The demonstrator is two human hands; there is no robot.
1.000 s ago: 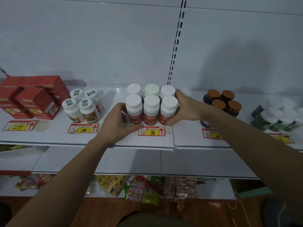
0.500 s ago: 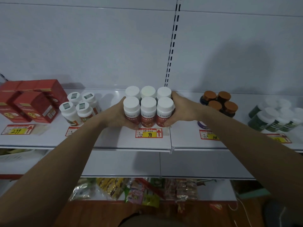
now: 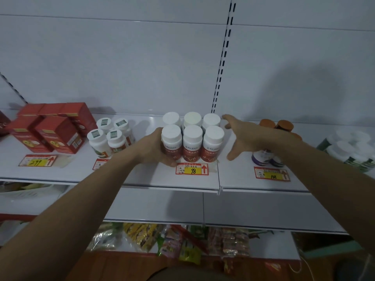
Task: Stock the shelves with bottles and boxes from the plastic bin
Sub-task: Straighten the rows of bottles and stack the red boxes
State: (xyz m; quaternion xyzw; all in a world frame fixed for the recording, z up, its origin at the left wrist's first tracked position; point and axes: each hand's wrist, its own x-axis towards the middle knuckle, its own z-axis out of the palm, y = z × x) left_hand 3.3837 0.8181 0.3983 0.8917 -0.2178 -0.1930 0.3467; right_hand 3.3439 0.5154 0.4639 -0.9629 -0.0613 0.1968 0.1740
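Several white-capped bottles with red labels [image 3: 192,141] stand in two rows on the white shelf [image 3: 154,179], behind a "98" price tag [image 3: 192,169]. My left hand [image 3: 156,148] is curled against the left front bottle, fingers wrapped round its side. My right hand [image 3: 242,135] hovers just right of the group with fingers spread, touching nothing. The plastic bin is out of view.
Red boxes [image 3: 54,130] and white bottles with green-stickered caps [image 3: 110,136] stand to the left. Orange-capped jars [image 3: 278,126] and green bottles with white caps [image 3: 351,148] are on the right. Snack packets [image 3: 178,242] fill a lower shelf.
My right hand has let go of the right side of the bottle group and drawn away to the right with fingers spread. My left hand stays pressed on the left bottle.
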